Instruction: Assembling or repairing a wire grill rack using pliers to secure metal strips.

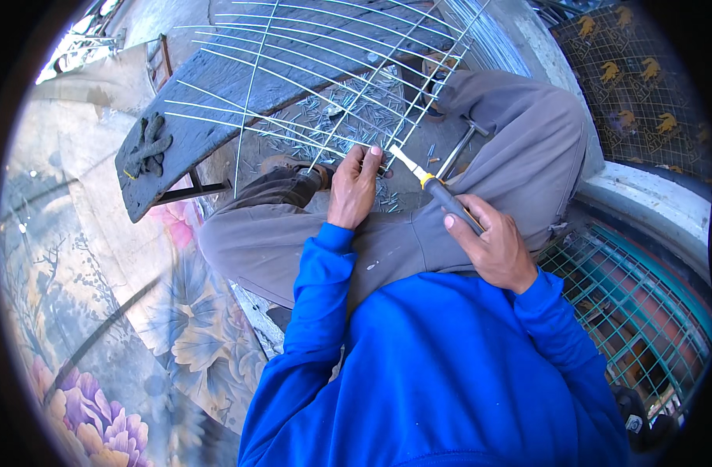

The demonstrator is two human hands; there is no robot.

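Observation:
My left hand [354,185] is closed, thumb and fingers pinching the near edge of a wire grid [325,74] of thin pale rods. In my right hand [496,241] is a screwdriver-like hand tool [448,202] with a dark grey handle, a yellow collar and a pale shaft. Its tip points up and left at the grid's near corner, beside my left fingertips; whether it touches a wire I cannot tell. Most of the grid lies over a dark wooden bench [216,101], with its near edge sticking out towards me. Some rod ends at the left are loose and uneven.
Short metal pieces [356,101] litter the ground below the grid. A T-shaped metal tool [455,149] stands by my right knee. A dark glove [148,145] lies on the bench's left end. Green wire mesh [636,311] is at right, a flowered sheet [192,327] at left.

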